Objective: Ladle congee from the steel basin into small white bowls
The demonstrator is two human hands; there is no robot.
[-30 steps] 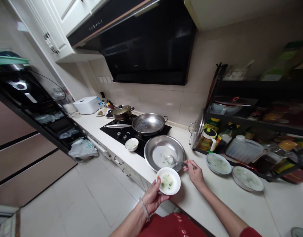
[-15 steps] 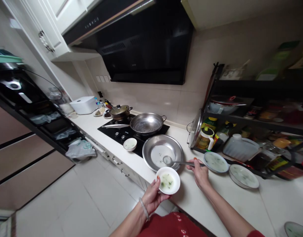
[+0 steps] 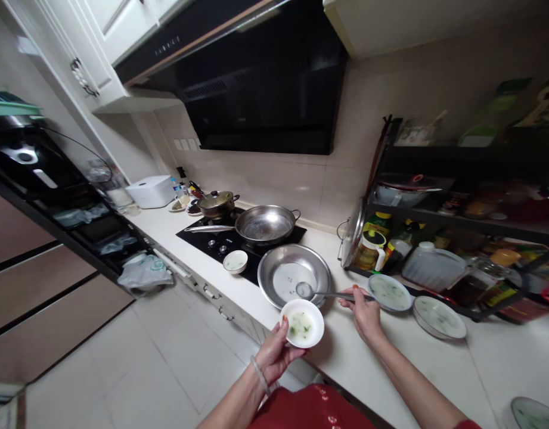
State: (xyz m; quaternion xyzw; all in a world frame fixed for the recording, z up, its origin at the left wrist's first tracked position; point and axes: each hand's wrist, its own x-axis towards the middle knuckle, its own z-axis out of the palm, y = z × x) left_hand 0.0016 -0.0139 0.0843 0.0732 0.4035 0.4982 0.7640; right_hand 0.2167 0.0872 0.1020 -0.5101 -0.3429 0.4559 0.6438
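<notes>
A small white bowl (image 3: pixel 304 325) of pale soup with green bits rests in my left hand (image 3: pixel 278 353), the thumb over its rim and the fingers beneath. My right hand (image 3: pixel 362 311) is closed around the handle of a metal ladle (image 3: pixel 305 291). The ladle's head hangs over the large steel basin (image 3: pixel 322 268), which holds some thin whitish soup at the bottom. The white bowl overlaps the basin's near edge from my view. Right of my right hand stand two filled soup bowls, a nearer one (image 3: pixel 389 292) and a farther one (image 3: pixel 439 317).
Behind the basin, a steel wok (image 3: pixel 267 224) and a lidded pot (image 3: pixel 216 205) sit on the black cooktop (image 3: pixel 189 234). A small filled bowl (image 3: pixel 235 261) is at the cooktop's front. A black rack (image 3: pixel 439 211) with bottles borders the right. Another bowl (image 3: pixel 536 414) shows at lower right.
The white bowl in my left hand has shifted very slightly left and up, closer to the basin. My right hand and the ladle stay almost where they were.
</notes>
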